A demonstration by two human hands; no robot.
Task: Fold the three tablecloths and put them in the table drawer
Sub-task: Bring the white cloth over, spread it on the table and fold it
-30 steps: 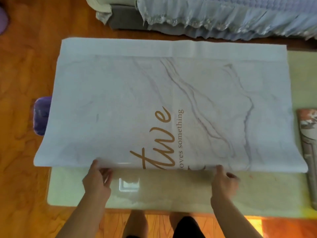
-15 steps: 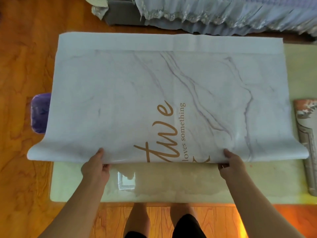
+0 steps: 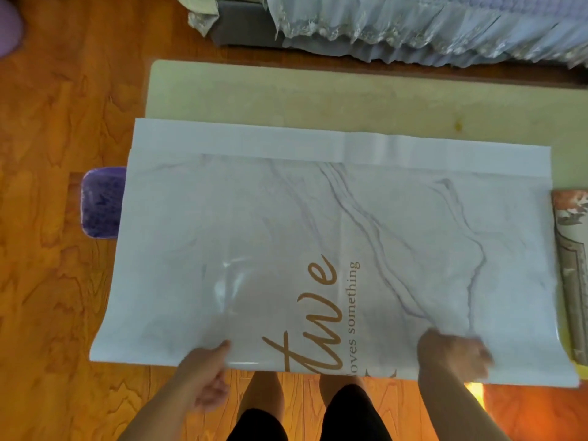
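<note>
A white marble-print tablecloth [image 3: 286,233] with gold lettering lies spread over the pale table [image 3: 286,90]. Its far edge is folded back in a plain white strip. Its near edge hangs past the table's front, over my legs. My left hand [image 3: 206,374] pinches that near edge left of the lettering, thumb on top. My right hand [image 3: 451,354], blurred, grips the same edge further right. A second, floral-patterned tablecloth [image 3: 572,249] lies at the table's right end, partly out of frame. No drawer is in view.
A purple padded stool [image 3: 101,202] stands by the table's left end, half under the cloth. A sofa with a frilled pale-blue cover [image 3: 413,23] runs along the far side. Orange wood floor [image 3: 57,281] surrounds the table.
The tablecloth has slid toward me with both hands on its near edge. A wide strip of bare table now shows at the far side, and the near edge overhangs the front.
</note>
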